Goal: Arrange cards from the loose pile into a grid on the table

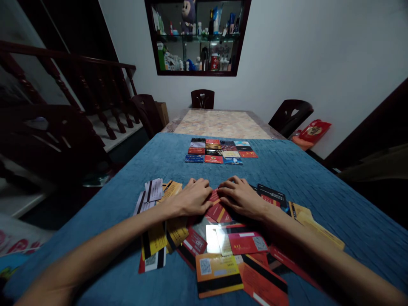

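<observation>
A red card [216, 209] lay on the blue cloth [318, 178] of the tabletop, directly between the two hands and partly under both of them, its far corner showing in the gap where the fingertips nearly met. The left hand [191, 199] rested palm down on the card's left edge, its grip released, fingers flat and spread, closed round nothing. The right hand [242, 198] mirrored it on the card's right edge, likewise slack and flat, its fingertips touching the red surface. Whether either thumb hooked under the card could not be told. Just nearer the person than both hands, a loose heap of cards [223, 250] fanned out under the forearms: red ones, an orange card with a black stripe [217, 275], and a glossy pale card [213, 239] catching the light. Left of the left hand lay yellow cards [172, 189] and a white striped one [153, 190]; right of the right hand sat a black card [271, 194] and more yellow ones [306, 216]. Well beyond the fingertips, a neat grid of cards [220, 151] lay in rows on the cloth, apart from the heap.
</observation>
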Tool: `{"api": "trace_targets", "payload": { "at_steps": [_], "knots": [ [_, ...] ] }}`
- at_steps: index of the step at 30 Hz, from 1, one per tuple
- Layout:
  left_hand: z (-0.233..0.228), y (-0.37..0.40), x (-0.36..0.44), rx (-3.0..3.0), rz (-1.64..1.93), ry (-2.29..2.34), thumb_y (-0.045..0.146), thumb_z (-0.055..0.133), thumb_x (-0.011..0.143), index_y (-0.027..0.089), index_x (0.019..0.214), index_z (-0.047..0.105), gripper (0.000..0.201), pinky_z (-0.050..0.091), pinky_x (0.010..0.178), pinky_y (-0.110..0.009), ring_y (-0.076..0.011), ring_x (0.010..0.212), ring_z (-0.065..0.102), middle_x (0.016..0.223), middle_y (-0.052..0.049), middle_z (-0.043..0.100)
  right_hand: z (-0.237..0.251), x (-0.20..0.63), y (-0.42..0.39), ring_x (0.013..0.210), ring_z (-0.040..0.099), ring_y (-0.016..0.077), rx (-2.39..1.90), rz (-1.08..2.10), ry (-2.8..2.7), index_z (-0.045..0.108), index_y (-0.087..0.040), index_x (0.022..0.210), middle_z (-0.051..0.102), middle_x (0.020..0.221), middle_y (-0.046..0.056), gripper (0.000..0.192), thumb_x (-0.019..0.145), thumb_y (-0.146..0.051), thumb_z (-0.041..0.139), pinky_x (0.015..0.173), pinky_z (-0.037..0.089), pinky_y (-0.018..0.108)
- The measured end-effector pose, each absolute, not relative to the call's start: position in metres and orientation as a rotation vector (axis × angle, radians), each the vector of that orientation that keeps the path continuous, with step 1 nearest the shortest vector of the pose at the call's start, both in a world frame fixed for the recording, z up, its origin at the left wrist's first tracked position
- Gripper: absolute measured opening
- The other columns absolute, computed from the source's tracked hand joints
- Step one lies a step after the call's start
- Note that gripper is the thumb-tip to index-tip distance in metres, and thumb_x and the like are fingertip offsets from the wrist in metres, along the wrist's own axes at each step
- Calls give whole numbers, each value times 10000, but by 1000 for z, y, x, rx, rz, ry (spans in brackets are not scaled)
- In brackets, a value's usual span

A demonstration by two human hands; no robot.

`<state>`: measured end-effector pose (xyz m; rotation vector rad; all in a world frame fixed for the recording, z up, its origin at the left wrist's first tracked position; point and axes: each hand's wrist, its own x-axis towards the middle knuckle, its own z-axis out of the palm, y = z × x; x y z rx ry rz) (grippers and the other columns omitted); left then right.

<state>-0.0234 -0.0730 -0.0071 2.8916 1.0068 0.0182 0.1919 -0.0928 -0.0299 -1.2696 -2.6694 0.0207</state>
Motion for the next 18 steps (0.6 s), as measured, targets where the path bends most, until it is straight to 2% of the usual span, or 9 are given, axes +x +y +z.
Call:
{"api": "trace_targets", "payload": {
  "at_steps": [6, 12, 18],
  "knots": [
    [-6, -79, -22, 2886, 48, 1003, 494, 551, 908, 141, 967, 654, 373, 406, 879, -431, -267, 976, 559, 1018, -108, 605, -33, 189, -93, 1073, 475, 274, -1292, 26, -2647, 658, -223, 1188, 645, 1202, 123, 347, 975, -403, 452, 864, 380, 431],
    [-4, -83, -18, 2858, 2, 1091, 419, 544, 901, 134, 941, 660, 310, 432, 870, -418, -269, 955, 581, 1008, -125, 624, -31, 192, -92, 1061, 477, 275, -1260, 97, -2636, 661, -216, 1189, 649, 1187, 125, 343, 957, -398, 486, 866, 386, 440],
    [0, -81, -19, 2855, 78, 1050, 389, 569, 861, 148, 811, 676, 269, 454, 811, -373, -233, 813, 618, 865, -100, 651, -28, 195, -91, 1043, 490, 273, -1201, 152, -2619, 690, -239, 1129, 677, 1124, 115, 365, 955, -486, 484, 867, 384, 442]
  ]
}}
